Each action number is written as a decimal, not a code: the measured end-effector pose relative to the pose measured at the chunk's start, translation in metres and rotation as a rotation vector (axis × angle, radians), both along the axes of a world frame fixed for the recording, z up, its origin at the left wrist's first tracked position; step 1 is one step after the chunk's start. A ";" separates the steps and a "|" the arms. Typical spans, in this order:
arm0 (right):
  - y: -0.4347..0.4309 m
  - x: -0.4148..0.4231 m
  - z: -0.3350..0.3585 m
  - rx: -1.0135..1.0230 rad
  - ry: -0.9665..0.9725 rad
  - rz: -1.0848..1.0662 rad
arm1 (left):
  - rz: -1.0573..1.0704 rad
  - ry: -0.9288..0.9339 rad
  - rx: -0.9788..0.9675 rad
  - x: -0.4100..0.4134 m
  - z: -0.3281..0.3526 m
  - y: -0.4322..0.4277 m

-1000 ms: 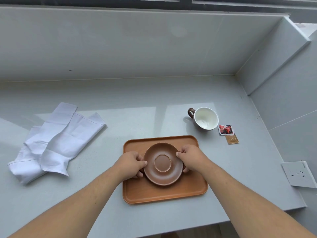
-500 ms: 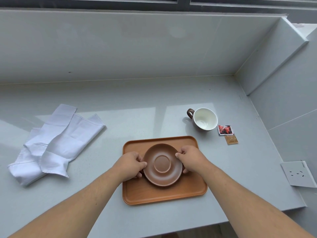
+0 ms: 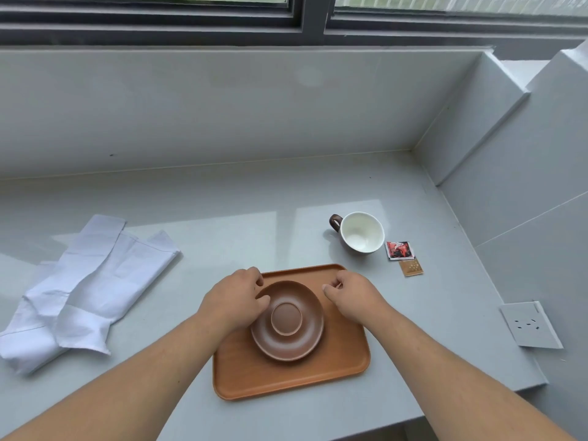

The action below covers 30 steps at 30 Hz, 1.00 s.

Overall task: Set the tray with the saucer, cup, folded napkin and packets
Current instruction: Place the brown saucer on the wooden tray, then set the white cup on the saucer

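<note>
A brown saucer lies flat on the orange wooden tray, toward its far half. My left hand holds the saucer's left rim, thumb on top. My right hand hovers just right of the saucer with loosely curled fingers, a small gap between thumb and rim. A white cup with a brown handle stands on the counter beyond the tray's far right corner. A red packet and a brown packet lie beside it. The white napkin lies rumpled at the left.
The grey counter ends in a front edge just below the tray and a right edge near a white socket plate. Tiled walls close the back and right sides. A window runs along the top.
My right hand has let go of the saucer's right rim and drawn slightly away. The left hand stays on the left rim. The head camera has tilted up.
</note>
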State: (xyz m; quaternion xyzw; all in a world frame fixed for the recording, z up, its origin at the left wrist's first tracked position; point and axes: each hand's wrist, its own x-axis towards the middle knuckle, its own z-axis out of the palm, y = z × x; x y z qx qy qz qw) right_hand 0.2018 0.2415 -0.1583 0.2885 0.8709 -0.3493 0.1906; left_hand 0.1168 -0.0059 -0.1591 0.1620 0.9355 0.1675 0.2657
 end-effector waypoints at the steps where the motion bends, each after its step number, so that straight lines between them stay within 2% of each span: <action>1: 0.005 0.001 0.002 -0.002 0.010 -0.010 | -0.002 0.006 0.007 -0.002 0.002 0.005; 15: 0.070 0.003 0.013 -0.043 0.004 -0.215 | -0.140 0.065 0.065 -0.039 0.018 0.096; 20: 0.093 -0.002 0.011 -0.092 0.071 -0.334 | -0.160 0.022 0.071 -0.056 0.018 0.134; 24: 0.107 -0.013 0.013 -0.180 0.111 -0.422 | -0.159 -0.022 0.067 -0.067 0.016 0.158; 30: 0.124 -0.039 0.017 -0.439 0.090 -0.538 | -0.126 -0.087 0.033 -0.086 0.009 0.187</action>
